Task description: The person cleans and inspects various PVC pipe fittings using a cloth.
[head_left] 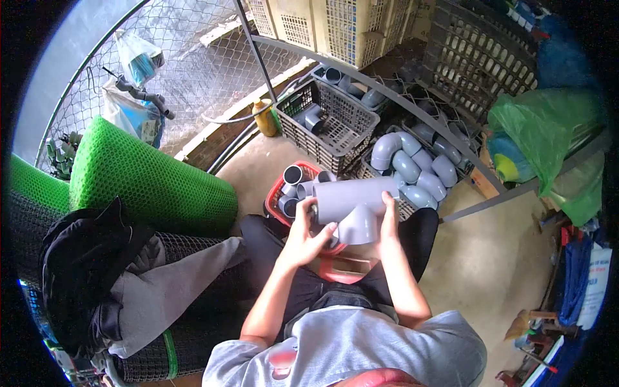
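Note:
A large grey pipe tee is held in front of me, its side branch pointing down toward my lap. My left hand is closed round its left end, with the thumb near the branch. Against its right end, my right hand grips with fingers up along the rim. Beneath and behind the tee stands a red basket with several grey fittings in it. A red container shows between my legs, below the tee.
A black crate with grey fittings stands ahead; another, right of it, holds several grey elbows. Green mesh rolls and a jacket lie left. A yellow bottle stands by the fence. Green bags hang right.

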`<state>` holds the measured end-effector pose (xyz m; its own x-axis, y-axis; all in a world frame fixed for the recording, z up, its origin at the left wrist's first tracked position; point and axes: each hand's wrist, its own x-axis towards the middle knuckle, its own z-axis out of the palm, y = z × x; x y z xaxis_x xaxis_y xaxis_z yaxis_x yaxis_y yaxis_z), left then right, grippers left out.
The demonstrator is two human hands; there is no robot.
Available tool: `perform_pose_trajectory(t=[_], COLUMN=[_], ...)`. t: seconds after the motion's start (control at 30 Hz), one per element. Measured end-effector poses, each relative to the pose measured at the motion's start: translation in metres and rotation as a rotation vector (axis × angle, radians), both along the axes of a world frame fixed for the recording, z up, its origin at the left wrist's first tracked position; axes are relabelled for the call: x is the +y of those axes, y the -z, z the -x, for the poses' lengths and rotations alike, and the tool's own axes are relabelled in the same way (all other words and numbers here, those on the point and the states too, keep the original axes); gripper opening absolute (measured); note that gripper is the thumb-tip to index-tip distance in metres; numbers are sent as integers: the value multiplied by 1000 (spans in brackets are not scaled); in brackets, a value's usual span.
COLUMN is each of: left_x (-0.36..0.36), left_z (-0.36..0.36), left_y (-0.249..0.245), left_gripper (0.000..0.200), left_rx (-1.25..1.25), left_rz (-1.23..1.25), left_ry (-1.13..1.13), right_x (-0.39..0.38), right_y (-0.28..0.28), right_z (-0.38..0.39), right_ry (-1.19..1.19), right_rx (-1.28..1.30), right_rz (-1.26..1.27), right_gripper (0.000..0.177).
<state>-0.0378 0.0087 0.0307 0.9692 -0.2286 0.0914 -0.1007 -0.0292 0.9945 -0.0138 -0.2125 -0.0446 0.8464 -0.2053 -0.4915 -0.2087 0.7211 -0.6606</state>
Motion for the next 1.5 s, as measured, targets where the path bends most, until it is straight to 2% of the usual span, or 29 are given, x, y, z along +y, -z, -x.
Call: perform_pose_trajectory(t=[0.07, 0.1, 0.13, 0.17, 0.23, 0.33, 0.4, 0.47, 0.5, 0.53, 0.6, 0.67, 0.7, 0.8, 0.87, 0.9, 0.93, 1.0, 1.03, 1.07, 1.13, 1.17, 1.2, 1.27, 1.37, 1.4, 1.43, 1.47, 1.5], left_x=[5, 10, 16, 19, 21, 15, 13, 9, 1, 5, 19, 26, 28, 31, 31, 28, 28, 24, 21, 17, 14, 17, 15, 7, 3, 3, 4, 5, 6], left_z=[-6, -9, -13, -15, -15, -19, -13, -9, -6, -11, -21, -31, -35, -40, -39, -37, -32, -18, -18, -14, -5, -6, -5, -3, -2, -3, -7, -9, -11], left_y=[8, 10, 13, 14, 17, 10, -7, -18, -34, -48, -40, -34, -41, -49, -40, -37, -35, -50, -34, -31, -30, -32, -36, -46, -53, -54, -52, -52, -52], left_gripper=[71, 74, 78, 78, 90, 91, 87, 83, 74, 62, 48, 26, 23, 18, 24, 39, 39, 57, 62, 67, 70, 71, 71, 64, 56, 54, 53, 53, 52], left_rx=[-12, 115, 243, 244, 367, 604, 651, 178, -190, -477, -745, -975, -1009, -1015, -943, -808, -801, -191, -60, 202, 460, 543, 549, 451, 340, 274, 109, 109, 60], left_rz=[-143, -47, 50, 49, 382, 881, 953, 155, -1, -297, -642, -854, -924, -986, -794, -715, -716, -270, 48, 344, 737, 836, 833, 618, 507, 489, 366, 363, 347], left_ry=[147, 283, 419, 425, 458, 420, 444, 447, 471, 503, 551, 465, 431, 384, 465, 508, 505, 578, 577, 539, 362, 363, 367, 165, 103, 88, 86, 91, 78], right_x=[0, -4, -8, -16, -22, -18, -21, -25, -26, -26, -22, -12, -13, -11, -14, -15, -17, -22, -25, -27, -30, -39, -44, -53, -43, -37, -31, -27, -20], right_y=[-2, -21, -23, -25, -27, -30, -25, -33, -40, -47, -69, -91, -93, -93, -81, -76, -70, -52, -44, -38, -24, 1, 7, 14, -42, -46, -48, -48, -43], right_z=[-5, -4, -8, -9, -7, -5, -9, -11, -10, -7, -1, 6, 4, -3, -10, -12, -14, -14, -14, -12, -11, -16, -18, -25, -34, -33, -30, -26, -23], right_ry=[48, 58, 64, -3, -114, -121, -138, -148, -152, -187, -229, -218, -232, -209, -233, -231, -228, -209, -185, -182, -55, -27, -21, -40, -203, -203, -197, -189, -290], right_rx=[-140, -201, -204, -306, -431, -378, -363, -446, -442, -411, -379, -177, -144, -137, -168, -186, -203, -243, -285, -281, -356, -470, -465, -654, -769, -771, -631, -488, -513], right_rz=[483, 534, 534, 549, 570, 517, 398, 361, 361, 353, 346, 204, 207, 145, 134, 155, 178, 250, 324, 326, 432, 461, 461, 616, 585, 582, 498, 414, 354], right_gripper=[65, 67, 67, 67, 65, 62, 58, 59, 59, 63, 66, 78, 88, 89, 86, 83, 80, 77, 73, 73, 71, 76, 76, 86, 96, 96, 99, 103, 97])
